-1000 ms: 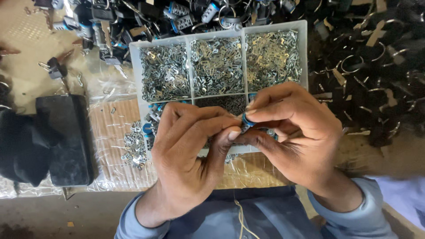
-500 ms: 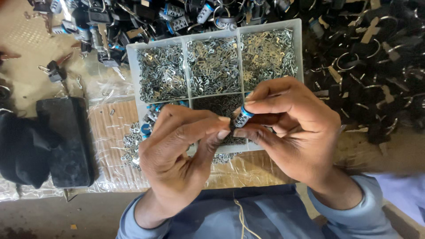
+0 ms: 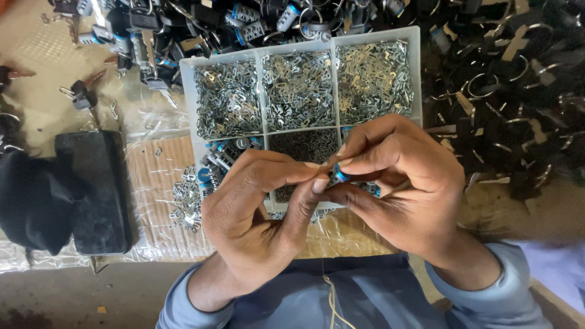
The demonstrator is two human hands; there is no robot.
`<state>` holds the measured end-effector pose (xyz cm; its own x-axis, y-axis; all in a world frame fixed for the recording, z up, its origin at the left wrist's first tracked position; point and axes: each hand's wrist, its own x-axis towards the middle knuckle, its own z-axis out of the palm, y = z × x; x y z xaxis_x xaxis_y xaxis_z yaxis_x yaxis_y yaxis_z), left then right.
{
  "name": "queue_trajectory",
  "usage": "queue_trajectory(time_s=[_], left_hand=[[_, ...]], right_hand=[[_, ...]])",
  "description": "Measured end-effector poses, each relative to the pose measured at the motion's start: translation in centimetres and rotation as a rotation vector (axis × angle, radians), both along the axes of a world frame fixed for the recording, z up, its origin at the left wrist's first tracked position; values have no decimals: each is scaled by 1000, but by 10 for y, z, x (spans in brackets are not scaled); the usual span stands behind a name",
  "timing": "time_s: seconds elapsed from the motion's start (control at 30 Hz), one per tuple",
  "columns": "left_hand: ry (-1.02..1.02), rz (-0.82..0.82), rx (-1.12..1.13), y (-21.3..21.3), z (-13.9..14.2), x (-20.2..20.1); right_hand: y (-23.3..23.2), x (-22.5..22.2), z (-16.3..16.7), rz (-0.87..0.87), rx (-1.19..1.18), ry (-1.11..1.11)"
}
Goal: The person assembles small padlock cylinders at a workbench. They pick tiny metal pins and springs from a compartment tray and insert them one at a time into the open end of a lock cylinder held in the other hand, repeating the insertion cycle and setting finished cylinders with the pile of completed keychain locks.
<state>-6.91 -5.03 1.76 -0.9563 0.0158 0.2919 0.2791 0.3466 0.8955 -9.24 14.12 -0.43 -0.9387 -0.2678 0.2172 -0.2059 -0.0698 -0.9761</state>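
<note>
Your left hand (image 3: 256, 213) and right hand (image 3: 396, 183) pinch a small blue-ringed cylinder (image 3: 337, 175) above the tray (image 3: 186, 91), near its front edge. A loose grip risks dropping it among the clips (image 3: 298, 88).

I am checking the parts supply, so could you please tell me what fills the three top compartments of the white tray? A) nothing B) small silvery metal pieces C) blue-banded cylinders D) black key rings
B: all three top compartments of the white tray are heaped with small silvery metal pieces; the blue-banded cylinders lie in a lower compartment.
</note>
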Motion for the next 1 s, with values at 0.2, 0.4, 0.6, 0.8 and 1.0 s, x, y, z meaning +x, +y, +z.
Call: queue_trajectory(time_s=[0.2,0.4,0.6,0.8,1.0], left_hand=[[-39,-68,66,-3,6,-5],[107,-63,-556,-1,16,-19],[18,-15,-347,1,18,-15],[-146,64,12,1,12,-3],[124,53,-335,-3,15,-16]], right_hand=[[-1,0,0,-23,20,24],[-1,-5,9,-106,-4,-104],[0,-6,16,-89,84,-62],[-1,-3,2,3,-50,0],[0,-1,-1,-33,-23,-1]])
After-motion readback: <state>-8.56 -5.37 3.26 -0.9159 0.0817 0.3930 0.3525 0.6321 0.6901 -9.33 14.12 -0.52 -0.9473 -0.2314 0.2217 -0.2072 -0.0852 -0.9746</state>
